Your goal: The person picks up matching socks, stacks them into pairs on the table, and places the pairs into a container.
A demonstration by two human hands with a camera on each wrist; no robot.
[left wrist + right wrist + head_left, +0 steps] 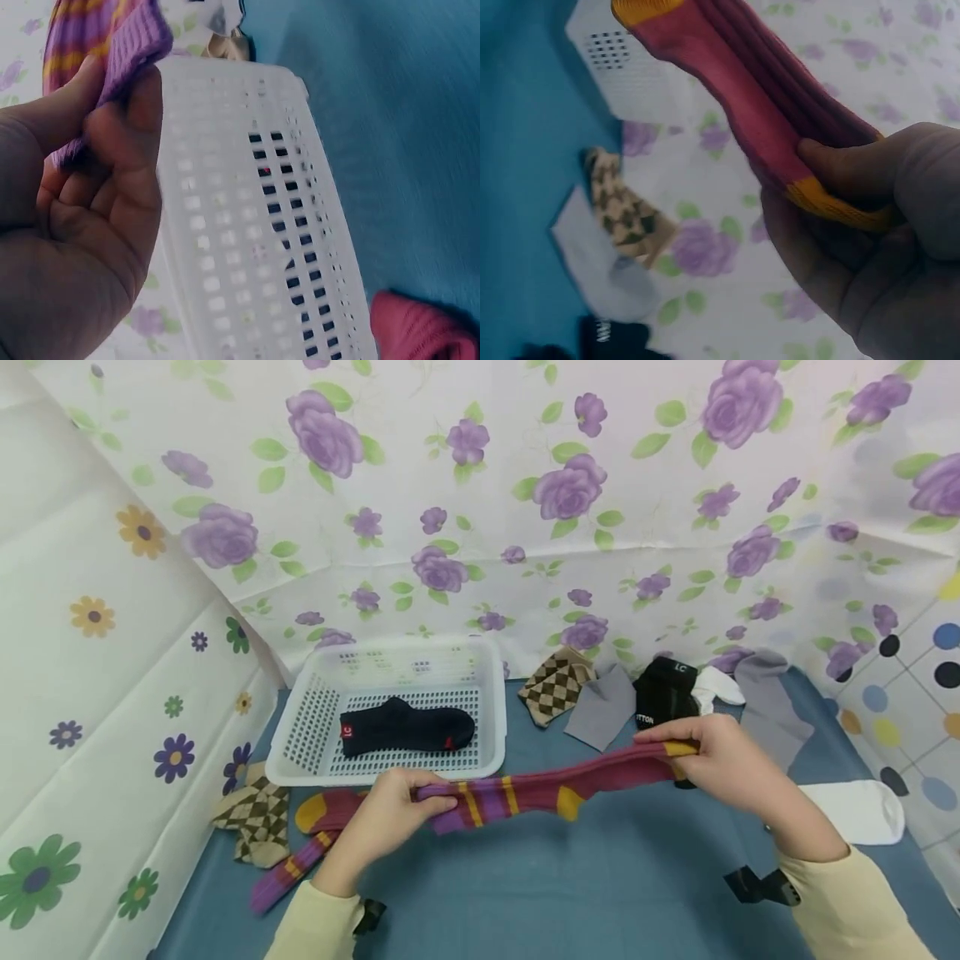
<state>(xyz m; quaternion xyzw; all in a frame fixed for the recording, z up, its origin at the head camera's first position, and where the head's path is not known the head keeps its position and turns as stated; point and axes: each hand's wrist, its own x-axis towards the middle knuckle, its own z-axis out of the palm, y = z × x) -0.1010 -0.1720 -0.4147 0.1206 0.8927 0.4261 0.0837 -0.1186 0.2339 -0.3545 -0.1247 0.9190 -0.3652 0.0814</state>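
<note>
A maroon sock (536,785) with a purple, yellow-striped cuff and yellow heel and toe is stretched level above the table. My left hand (393,814) pinches its purple cuff (135,49) between thumb and fingers. At the other end, my right hand (720,760) grips the yellow toe (832,206). A similar maroon and purple sock (300,857) lies on the table below my left forearm, partly hidden by it. Behind the stretched sock stands a white perforated basket (495,710) with a dark navy sock (408,729) lying in it.
At left lies a checkered sock (258,827). Along the back right are another checkered sock (557,685), a grey sock (602,706), black socks (663,689), a small white sock (718,687) and a longer grey one (772,702). A white sock (855,810) lies at far right. Flowered sheets border the blue table.
</note>
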